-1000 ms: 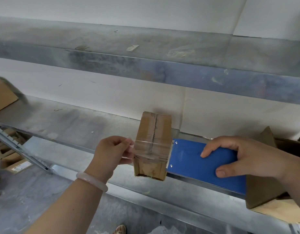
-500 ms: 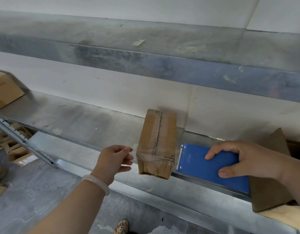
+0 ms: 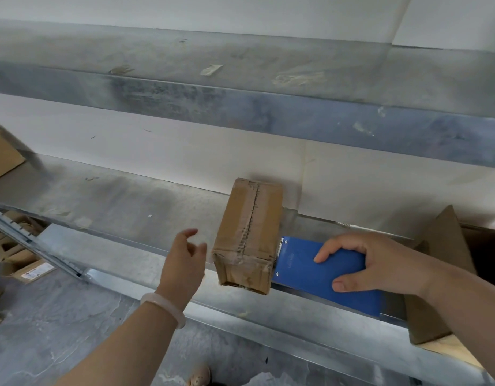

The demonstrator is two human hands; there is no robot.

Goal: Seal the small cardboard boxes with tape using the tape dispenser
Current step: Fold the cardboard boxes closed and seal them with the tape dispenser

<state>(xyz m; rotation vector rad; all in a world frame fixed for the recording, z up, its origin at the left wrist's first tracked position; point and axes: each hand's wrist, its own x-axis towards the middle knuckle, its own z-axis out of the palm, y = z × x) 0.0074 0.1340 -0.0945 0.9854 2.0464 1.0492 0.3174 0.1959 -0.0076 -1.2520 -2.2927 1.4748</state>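
One small cardboard box [image 3: 247, 238] is sitting on the metal shelf [image 3: 129, 207]: brown, creased, with clear tape lying along its top seam and over its near end. One blue tape dispenser [image 3: 304, 274] is resting against its right side, toothed edge to the box. Right hand [image 3: 380, 263] is gripping the dispenser. Left hand [image 3: 182, 263] is hovering just beside the box, fingers loose, holding nothing. One open carton [image 3: 446, 246] is standing at right; contents too dark to tell.
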